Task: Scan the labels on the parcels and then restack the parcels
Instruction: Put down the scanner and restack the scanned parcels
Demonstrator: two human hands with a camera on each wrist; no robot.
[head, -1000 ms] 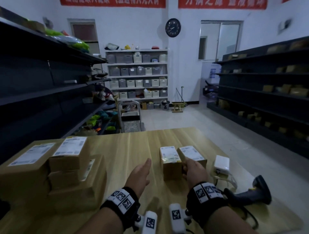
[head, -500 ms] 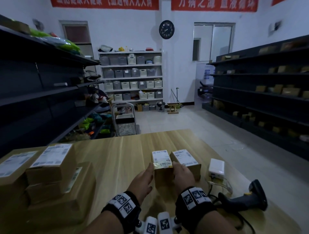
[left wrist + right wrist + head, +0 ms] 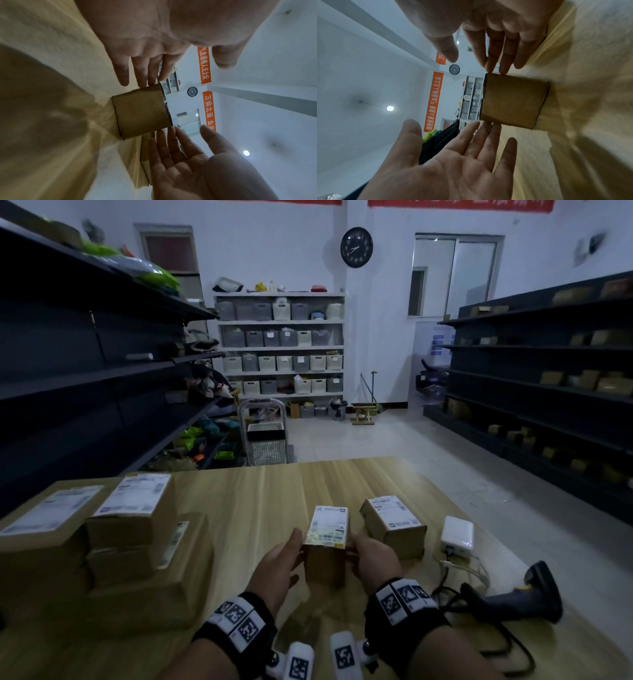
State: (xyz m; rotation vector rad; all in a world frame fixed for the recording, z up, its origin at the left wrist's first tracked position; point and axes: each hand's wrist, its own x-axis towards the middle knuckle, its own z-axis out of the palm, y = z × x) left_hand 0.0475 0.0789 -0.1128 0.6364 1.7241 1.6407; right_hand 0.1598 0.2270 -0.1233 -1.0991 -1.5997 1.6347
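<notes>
A small brown parcel (image 3: 325, 563) with a white label on top stands on the wooden table (image 3: 260, 508) between my two hands. My left hand (image 3: 281, 559) touches its left side and my right hand (image 3: 371, 556) its right side. In the wrist views the fingers of both hands lie straight, their tips against the parcel (image 3: 140, 112) (image 3: 513, 101), with the thumbs off it. A second small labelled parcel (image 3: 394, 523) lies just right of it, apart. A stack of larger labelled parcels (image 3: 130, 529) stands at the table's left.
A white adapter box (image 3: 457, 534) with cables and a black handheld scanner (image 3: 513, 597) lie at the right of the table. Dark shelving lines both sides of the room. A trolley (image 3: 265, 440) stands beyond the table's far edge.
My left hand has come in from the left to touch the parcel. The parcel now stands nearer me, with a gap to the second small parcel it stood against.
</notes>
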